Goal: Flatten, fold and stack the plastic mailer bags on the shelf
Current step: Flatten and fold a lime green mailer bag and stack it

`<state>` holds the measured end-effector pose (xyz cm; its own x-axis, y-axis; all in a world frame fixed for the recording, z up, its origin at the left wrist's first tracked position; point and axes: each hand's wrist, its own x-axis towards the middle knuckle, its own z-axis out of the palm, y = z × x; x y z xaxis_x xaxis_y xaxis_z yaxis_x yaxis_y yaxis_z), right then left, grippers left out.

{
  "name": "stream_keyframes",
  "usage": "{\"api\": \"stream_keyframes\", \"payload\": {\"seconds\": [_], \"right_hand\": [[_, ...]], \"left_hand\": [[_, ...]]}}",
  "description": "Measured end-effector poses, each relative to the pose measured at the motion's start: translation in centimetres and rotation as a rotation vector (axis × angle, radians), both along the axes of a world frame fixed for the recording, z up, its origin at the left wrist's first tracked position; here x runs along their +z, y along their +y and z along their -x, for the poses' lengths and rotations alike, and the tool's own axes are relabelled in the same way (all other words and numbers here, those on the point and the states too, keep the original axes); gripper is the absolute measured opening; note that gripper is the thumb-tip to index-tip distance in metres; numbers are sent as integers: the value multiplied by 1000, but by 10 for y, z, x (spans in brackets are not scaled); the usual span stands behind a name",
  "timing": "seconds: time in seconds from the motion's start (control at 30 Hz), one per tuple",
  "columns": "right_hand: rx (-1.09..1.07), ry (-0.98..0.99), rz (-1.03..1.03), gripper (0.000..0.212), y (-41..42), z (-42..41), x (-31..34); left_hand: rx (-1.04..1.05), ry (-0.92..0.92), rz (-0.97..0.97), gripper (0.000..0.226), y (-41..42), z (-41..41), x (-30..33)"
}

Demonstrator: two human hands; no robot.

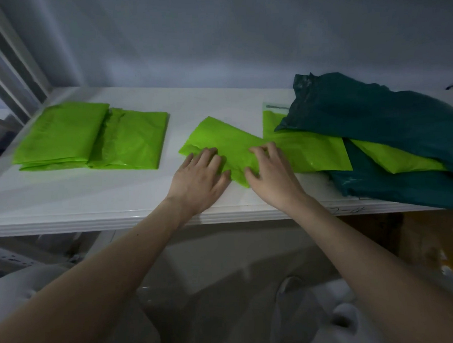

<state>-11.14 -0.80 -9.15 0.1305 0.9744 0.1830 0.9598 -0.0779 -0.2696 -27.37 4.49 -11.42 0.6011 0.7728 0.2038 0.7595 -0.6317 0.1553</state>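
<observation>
Bag in work: the lime-green mailer bag (226, 142) lies skewed on the white shelf (90, 196), near the middle and close to the front edge; its far corner points away from you; its right end overlaps a flat green bag (311, 151) beside it.
Your left hand: your left hand (198, 178) lies palm down on the bag's left part; the fingers are straight and spread, pressing the plastic flat; the thumb reaches toward the bag's near corner; the heel of the hand sits on bare shelf.
Your right hand: your right hand (268, 173) rests on the bag's right part; the fingers are bent at the knuckles with the tips dug into the plastic, and the thumb tip presses the near edge, so you are pinching the bag rather than pressing it flat.
Arms: both forearms come in from below, converging toward the bag.
Folded stack: two folded green bags (87, 142) lie to the left, well apart from your hands, one overlapping the other.
Right pile: crumpled dark teal bags (374, 116) heap over the flat green bag's far right corner; another green bag (392, 157) is wedged between the teal layers; the pile overhangs the shelf's front edge.
Behind: a plain pale wall (213, 35).
</observation>
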Motion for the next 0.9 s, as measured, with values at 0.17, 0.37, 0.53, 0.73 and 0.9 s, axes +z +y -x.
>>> {"api": "stream_keyframes", "payload": {"seconds": [0.17,0.37,0.53,0.73,0.9], "right_hand": [[-32,-16,-21,40,11,-4,7],[-68,115,58,43,23,5,7],[-87,132,106,47,30,17,8],[-77,363,91,59,36,26,7],[-49,446,22,57,41,37,13]], "left_hand": [[73,25,50,61,13,8,4],[114,-59,114,49,30,18,9],[285,-28,117,63,32,24,13],[284,-382,388,58,40,25,9],[259,-831,551,61,43,28,23]]}}
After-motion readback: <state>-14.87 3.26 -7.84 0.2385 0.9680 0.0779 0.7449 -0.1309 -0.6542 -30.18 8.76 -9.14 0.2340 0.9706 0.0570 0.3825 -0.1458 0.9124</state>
